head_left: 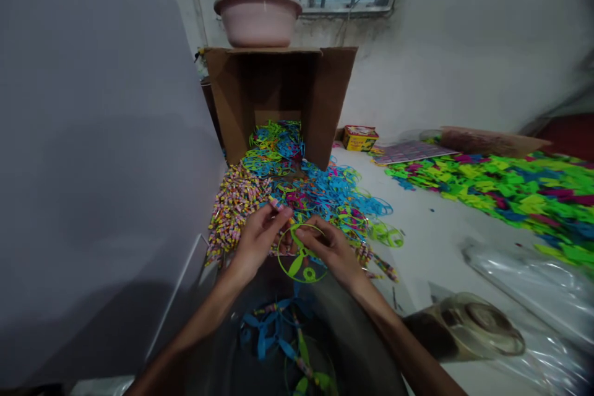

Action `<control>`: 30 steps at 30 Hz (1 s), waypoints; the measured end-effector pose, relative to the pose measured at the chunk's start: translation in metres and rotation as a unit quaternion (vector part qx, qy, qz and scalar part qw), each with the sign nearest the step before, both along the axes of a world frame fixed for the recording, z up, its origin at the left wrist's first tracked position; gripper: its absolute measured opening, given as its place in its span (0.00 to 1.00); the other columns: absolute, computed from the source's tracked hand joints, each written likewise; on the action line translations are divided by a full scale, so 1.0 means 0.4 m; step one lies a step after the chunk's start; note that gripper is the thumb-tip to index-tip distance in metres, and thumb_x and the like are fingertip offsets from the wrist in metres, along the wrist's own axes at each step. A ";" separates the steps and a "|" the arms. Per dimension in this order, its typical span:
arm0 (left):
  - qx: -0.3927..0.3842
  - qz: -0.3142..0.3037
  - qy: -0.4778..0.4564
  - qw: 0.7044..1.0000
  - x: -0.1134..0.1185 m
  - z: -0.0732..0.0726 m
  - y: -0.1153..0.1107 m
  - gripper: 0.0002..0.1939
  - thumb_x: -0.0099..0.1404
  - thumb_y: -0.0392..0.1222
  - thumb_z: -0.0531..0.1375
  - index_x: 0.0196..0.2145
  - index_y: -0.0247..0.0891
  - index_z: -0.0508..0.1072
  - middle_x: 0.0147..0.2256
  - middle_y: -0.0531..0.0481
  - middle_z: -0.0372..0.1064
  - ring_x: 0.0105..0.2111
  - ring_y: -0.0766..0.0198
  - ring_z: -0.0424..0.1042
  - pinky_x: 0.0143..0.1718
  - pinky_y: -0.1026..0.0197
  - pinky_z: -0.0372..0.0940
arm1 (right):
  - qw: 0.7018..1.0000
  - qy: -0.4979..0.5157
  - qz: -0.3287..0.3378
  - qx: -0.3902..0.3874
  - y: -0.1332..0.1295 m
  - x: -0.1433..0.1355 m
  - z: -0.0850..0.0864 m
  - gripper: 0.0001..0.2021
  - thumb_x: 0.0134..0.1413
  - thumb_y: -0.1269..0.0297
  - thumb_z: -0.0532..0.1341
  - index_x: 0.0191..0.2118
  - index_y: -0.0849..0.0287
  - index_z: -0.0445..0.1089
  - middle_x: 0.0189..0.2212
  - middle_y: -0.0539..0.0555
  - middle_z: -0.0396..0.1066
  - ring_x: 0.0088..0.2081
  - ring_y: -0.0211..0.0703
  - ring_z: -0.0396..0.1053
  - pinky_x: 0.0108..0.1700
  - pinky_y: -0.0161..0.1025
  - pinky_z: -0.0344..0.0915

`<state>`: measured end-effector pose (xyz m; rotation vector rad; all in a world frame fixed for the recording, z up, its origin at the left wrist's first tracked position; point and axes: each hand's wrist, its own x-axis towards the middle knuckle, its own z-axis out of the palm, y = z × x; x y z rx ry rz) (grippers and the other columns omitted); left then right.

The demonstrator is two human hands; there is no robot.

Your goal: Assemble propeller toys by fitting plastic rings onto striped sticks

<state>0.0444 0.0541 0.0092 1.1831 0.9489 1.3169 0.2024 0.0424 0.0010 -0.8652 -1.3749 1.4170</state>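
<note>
My left hand point(260, 235) is closed, with a small pink-and-yellow patterned tube point(277, 203) pinched between thumb and fingers. Close beside it, my right hand point(335, 250) grips a lime-green ringed propeller point(296, 265) by its upper edge. The ring hangs over the near rim of a dark tub. Whether the tube and propeller touch is hidden by my fingers. Inside the tub lie several blue propellers point(271, 331) and green ones, some joined to patterned tubes. Beyond my hands spread a heap of patterned tubes point(236, 204) and a pile of blue ringed propellers point(334, 192).
A cardboard box point(341, 99) lies on its side, ringed propellers spilling out, with a pink basin point(260, 18) on top. To the right are a yellow-red box point(360, 138), a heap of green pieces point(524, 198), a jar point(482, 325) and plastic bags point(533, 297). A grey panel point(102, 154) stands left.
</note>
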 end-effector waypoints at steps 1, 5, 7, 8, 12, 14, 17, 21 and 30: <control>-0.007 -0.013 -0.003 1.000 0.001 -0.001 -0.004 0.17 0.60 0.55 0.65 0.32 0.37 0.70 0.26 0.54 0.66 0.22 0.67 0.69 0.19 0.68 0.63 | 1.000 0.000 -0.009 0.007 -0.003 -0.001 0.000 0.17 0.49 0.48 0.69 0.29 0.56 0.68 0.25 0.48 0.73 0.26 0.40 0.69 0.28 0.35 0.65; -0.009 -0.047 -0.010 0.999 0.000 -0.005 -0.014 0.17 0.62 0.55 0.64 0.32 0.37 0.69 0.24 0.55 0.62 0.18 0.69 0.65 0.15 0.68 0.59 | 1.000 -0.006 -0.024 0.011 -0.011 -0.002 -0.008 0.16 0.51 0.49 0.68 0.30 0.57 0.70 0.26 0.49 0.72 0.28 0.40 0.69 0.31 0.35 0.66; -0.007 -0.046 -0.004 0.999 -0.003 -0.006 -0.015 0.17 0.61 0.54 0.64 0.33 0.37 0.71 0.25 0.54 0.62 0.19 0.70 0.63 0.15 0.68 0.59 | 1.000 -0.015 -0.024 0.007 -0.014 -0.002 -0.013 0.16 0.51 0.49 0.68 0.31 0.57 0.71 0.26 0.49 0.71 0.28 0.40 0.69 0.31 0.36 0.66; -0.004 -0.040 0.002 0.999 -0.005 -0.006 -0.015 0.16 0.61 0.54 0.64 0.34 0.37 0.71 0.26 0.54 0.63 0.20 0.70 0.63 0.15 0.68 0.59 | 0.999 -0.018 -0.026 0.007 -0.016 -0.003 -0.015 0.16 0.50 0.49 0.68 0.31 0.57 0.71 0.26 0.49 0.71 0.28 0.40 0.69 0.31 0.36 0.66; 0.045 -0.005 0.061 0.997 -0.017 -0.007 -0.008 0.13 0.62 0.50 0.64 0.34 0.37 0.73 0.32 0.50 0.69 0.31 0.66 0.70 0.29 0.68 0.66 | 0.999 -0.031 -0.025 0.019 -0.021 -0.002 -0.013 0.15 0.51 0.50 0.68 0.28 0.56 0.70 0.25 0.49 0.71 0.28 0.40 0.68 0.32 0.36 0.65; 0.059 -0.009 0.088 0.994 -0.027 -0.006 -0.007 0.12 0.61 0.47 0.66 0.39 0.39 0.72 0.35 0.49 0.72 0.35 0.64 0.72 0.36 0.66 0.68 | 0.998 -0.049 -0.027 0.040 -0.023 0.000 -0.010 0.14 0.52 0.52 0.68 0.26 0.56 0.70 0.24 0.49 0.72 0.29 0.40 0.69 0.34 0.36 0.64; 0.068 -0.017 0.113 0.991 -0.043 0.001 -0.010 0.15 0.62 0.45 0.65 0.45 0.41 0.71 0.37 0.49 0.72 0.34 0.65 0.73 0.36 0.65 0.68 | 0.997 -0.052 -0.038 0.042 -0.026 0.006 -0.009 0.14 0.52 0.53 0.68 0.26 0.57 0.69 0.24 0.49 0.73 0.30 0.41 0.71 0.36 0.37 0.64; 0.074 -0.020 0.108 0.991 -0.051 0.015 -0.019 0.11 0.64 0.47 0.63 0.39 0.38 0.74 0.40 0.49 0.72 0.31 0.69 0.70 0.32 0.67 0.66 | 0.999 -0.044 -0.032 -0.002 -0.031 0.014 -0.012 0.17 0.50 0.50 0.69 0.28 0.57 0.66 0.26 0.50 0.74 0.30 0.41 0.72 0.35 0.36 0.64; 0.031 -0.047 0.000 0.998 -0.027 0.006 -0.033 0.12 0.64 0.47 0.65 0.35 0.36 0.71 0.28 0.55 0.65 0.27 0.71 0.67 0.30 0.69 0.66 | 0.998 -0.059 -0.025 0.022 -0.040 0.014 -0.012 0.17 0.53 0.49 0.67 0.28 0.57 0.65 0.26 0.49 0.72 0.30 0.40 0.71 0.34 0.35 0.63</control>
